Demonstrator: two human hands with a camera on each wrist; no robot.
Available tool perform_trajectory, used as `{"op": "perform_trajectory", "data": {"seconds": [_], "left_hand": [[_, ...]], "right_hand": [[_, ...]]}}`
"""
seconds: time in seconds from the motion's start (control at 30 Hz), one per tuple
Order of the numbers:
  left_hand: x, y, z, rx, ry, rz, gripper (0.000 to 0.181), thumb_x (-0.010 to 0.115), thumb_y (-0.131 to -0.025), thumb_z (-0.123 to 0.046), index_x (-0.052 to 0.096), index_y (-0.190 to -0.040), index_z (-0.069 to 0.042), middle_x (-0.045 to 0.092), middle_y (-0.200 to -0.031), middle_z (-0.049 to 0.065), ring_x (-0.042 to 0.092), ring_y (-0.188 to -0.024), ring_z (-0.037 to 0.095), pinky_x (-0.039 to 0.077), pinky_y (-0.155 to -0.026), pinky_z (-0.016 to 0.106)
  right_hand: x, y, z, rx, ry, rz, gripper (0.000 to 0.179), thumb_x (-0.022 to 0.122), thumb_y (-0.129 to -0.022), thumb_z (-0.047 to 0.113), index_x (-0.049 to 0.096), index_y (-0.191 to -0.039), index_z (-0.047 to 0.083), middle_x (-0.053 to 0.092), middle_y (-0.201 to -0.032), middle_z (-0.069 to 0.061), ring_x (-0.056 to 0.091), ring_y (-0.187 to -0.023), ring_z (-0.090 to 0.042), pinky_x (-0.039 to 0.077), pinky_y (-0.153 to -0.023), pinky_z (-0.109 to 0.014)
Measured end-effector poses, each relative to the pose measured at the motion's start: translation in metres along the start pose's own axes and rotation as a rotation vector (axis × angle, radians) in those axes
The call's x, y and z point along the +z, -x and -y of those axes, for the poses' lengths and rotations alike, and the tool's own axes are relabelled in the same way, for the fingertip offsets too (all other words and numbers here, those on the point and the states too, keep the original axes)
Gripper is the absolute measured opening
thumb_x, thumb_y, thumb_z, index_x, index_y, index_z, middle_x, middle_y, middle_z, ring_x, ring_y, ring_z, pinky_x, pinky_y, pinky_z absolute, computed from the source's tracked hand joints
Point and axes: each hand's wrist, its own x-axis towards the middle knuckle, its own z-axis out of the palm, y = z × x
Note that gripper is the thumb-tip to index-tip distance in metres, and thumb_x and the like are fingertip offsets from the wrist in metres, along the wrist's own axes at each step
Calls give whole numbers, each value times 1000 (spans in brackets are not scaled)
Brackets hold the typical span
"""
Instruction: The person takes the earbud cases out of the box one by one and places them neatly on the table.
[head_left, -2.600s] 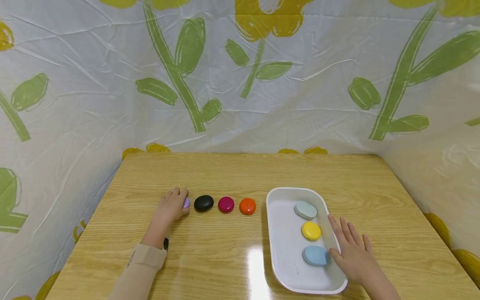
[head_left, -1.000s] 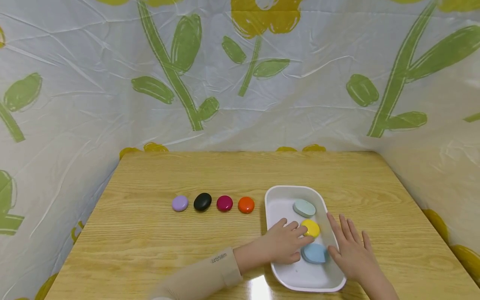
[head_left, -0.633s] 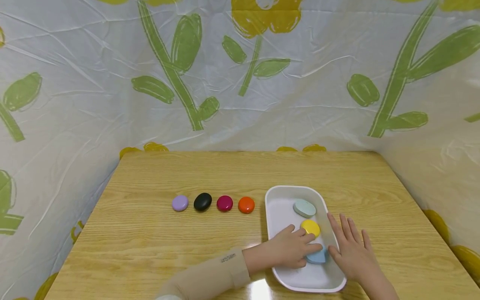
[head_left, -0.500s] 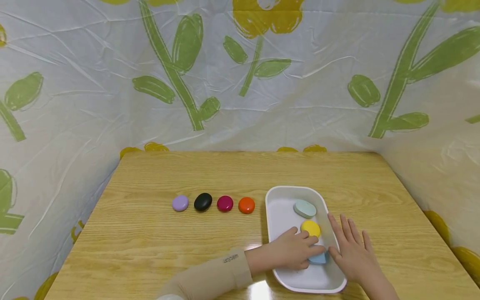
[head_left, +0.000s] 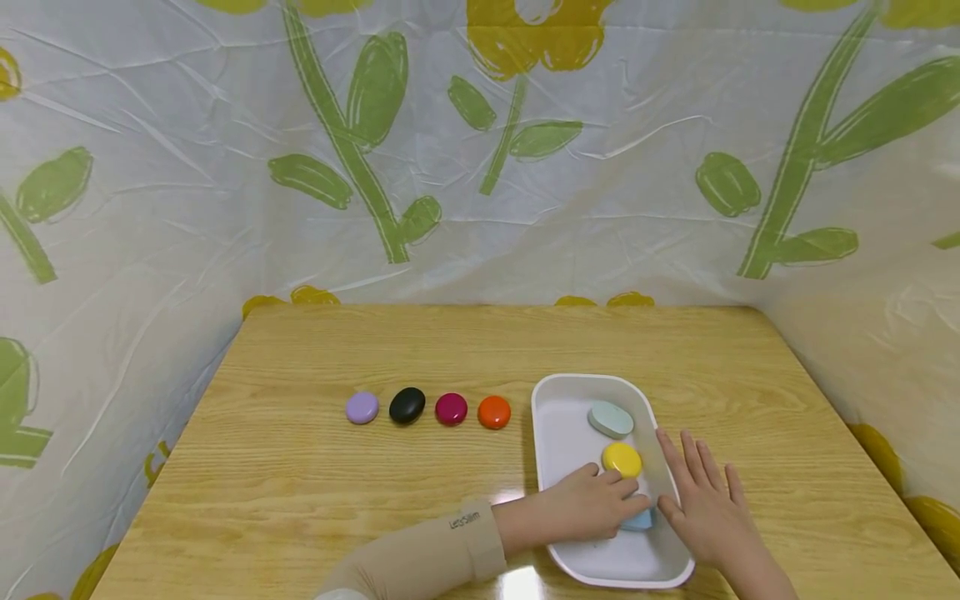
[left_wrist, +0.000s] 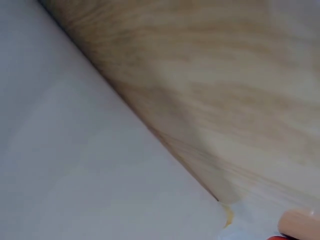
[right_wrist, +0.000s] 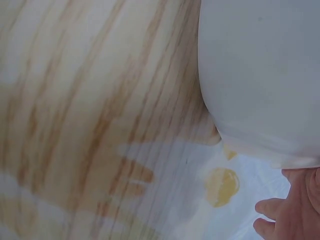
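Inside the white tray (head_left: 551, 433) my left hand (head_left: 588, 504) reaches over a light blue pebble-shaped piece (head_left: 639, 520), fingers curled round it and hiding most of it. One fingertip is right at the lower edge of a yellow round piece (head_left: 622, 458). A pale green oval piece (head_left: 611, 419) lies farther back in the tray. My right hand (head_left: 708, 517), fingers straight and spread, rests along the tray's right rim and holds nothing. In the right wrist view that hand (right_wrist: 297, 210) shows beside the tray wall (right_wrist: 260, 75).
Left of the tray, a row of glossy pebble-like pieces lies on the wooden table (head_left: 360, 350): lilac (head_left: 362, 407), black (head_left: 407, 406), dark pink (head_left: 452, 409) and orange (head_left: 494, 412). A flower-printed sheet (head_left: 592, 242) surrounds the table's back and sides.
My left hand has let go of the lilac piece at the row's left end, crossed right into the tray and closed over the light blue piece. My right hand has stayed at the rim.
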Motion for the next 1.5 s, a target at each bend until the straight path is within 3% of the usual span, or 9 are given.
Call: {"op": "perform_trajectory", "data": {"seconds": [0.3, 0.53, 0.83, 0.97, 1.07, 1.2, 1.33, 1.5], "left_hand": [[-7, 5, 6, 53, 110, 85, 48, 59, -86, -36, 38, -129, -30, 41, -117, -13, 43, -99, 2, 38, -72, 14], [-9, 5, 4, 77, 117, 148, 61, 63, -81, -43, 35, -136, -39, 40, -120, -15, 42, -104, 2, 38, -77, 17], [-13, 9, 5, 80, 107, 150, 61, 64, -81, -44, 34, -134, -41, 41, -121, -14, 43, -101, 3, 40, -76, 17], [-25, 19, 19, 28, 97, 66, 61, 66, -79, -43, 37, -132, -40, 43, -118, -11, 45, -95, 5, 39, -71, 17], [-38, 32, 37, -47, 81, -15, 58, 68, -77, -39, 41, -128, -38, 46, -114, -9, 46, -87, 7, 37, -67, 18], [-49, 52, 64, -152, 82, -100, 53, 68, -78, -33, 44, -125, -33, 48, -108, -4, 47, -86, 12, 39, -73, 21], [-44, 75, 85, -226, 126, -149, 50, 67, -81, -34, 44, -125, -28, 49, -107, 0, 50, -91, 16, 43, -81, 27], [-26, 98, 98, -280, 171, -123, 53, 70, -79, -32, 42, -123, -24, 49, -109, 1, 52, -97, 19, 43, -84, 31]], "right_hand": [[1, 0, 0, 1, -3, -9, 77, 47, -91, 23, -6, -147, 25, 3, -148, -26, 0, -134, -46, -10, -99, -64], [0, -1, 0, 6, -10, 0, 78, 48, -90, 22, -6, -147, 25, 3, -148, -26, 0, -134, -46, -10, -99, -64], [-2, 0, 2, 3, -13, 7, 76, 46, -91, 23, -6, -147, 25, 1, -148, -26, 0, -133, -48, -10, -98, -64], [-3, 0, 3, 13, -9, 14, 77, 47, -91, 24, -5, -147, 25, 2, -149, -25, 2, -133, -47, -8, -99, -64], [-3, 0, 4, 17, -13, 14, 77, 48, -91, 23, -5, -147, 25, 3, -149, -25, 1, -134, -46, -8, -99, -64], [-3, -1, 4, 19, -20, 6, 77, 48, -90, 21, -4, -147, 25, 5, -148, -25, 2, -134, -46, -7, -99, -64], [-4, 0, 5, 15, -22, -3, 78, 48, -89, 20, -3, -147, 25, 6, -148, -25, 3, -134, -46, -6, -99, -65], [-5, -1, 5, 16, -30, 10, 78, 47, -90, 21, -5, -147, 26, 4, -149, -25, 2, -133, -47, -8, -99, -64]]}}
